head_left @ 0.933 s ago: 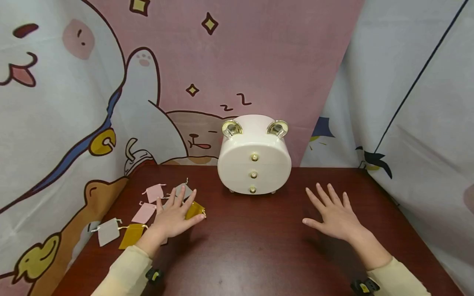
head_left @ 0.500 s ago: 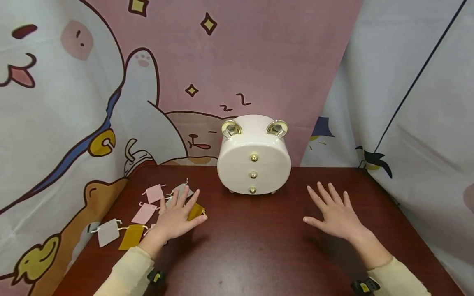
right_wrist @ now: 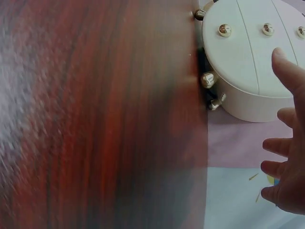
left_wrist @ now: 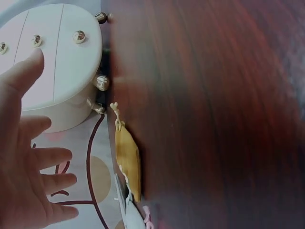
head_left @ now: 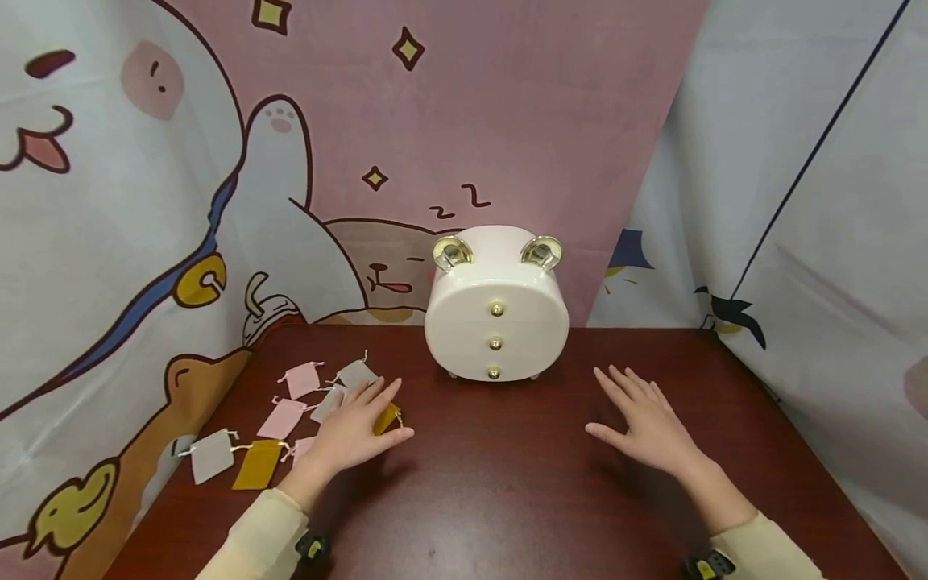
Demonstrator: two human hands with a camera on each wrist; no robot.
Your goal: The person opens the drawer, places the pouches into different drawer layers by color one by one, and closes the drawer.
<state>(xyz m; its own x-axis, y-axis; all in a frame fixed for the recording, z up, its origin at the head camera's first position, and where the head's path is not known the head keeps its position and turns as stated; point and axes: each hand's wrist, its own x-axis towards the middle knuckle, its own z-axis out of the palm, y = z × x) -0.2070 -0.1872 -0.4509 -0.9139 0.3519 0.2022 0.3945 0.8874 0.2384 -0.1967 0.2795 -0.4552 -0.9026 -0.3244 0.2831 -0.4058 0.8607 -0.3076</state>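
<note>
Fabric drawstring pouches [head_left: 281,418], pink, grey and mustard, lie 8 to 2 o'clock of the left hand [head_left: 351,431]. This and the right hand [head_left: 645,423], open and unloaded, have shifted inward, exposing more pouches. At 12 o'clock on the reddish-brown surface [head_left: 493,499]: glossy white oval drawer box [head_left: 500,326], closed, contents hidden.

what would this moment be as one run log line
left hand: empty, above drawstring pouches | right hand: empty, above wooden table | white three-drawer box: closed, upright
</note>
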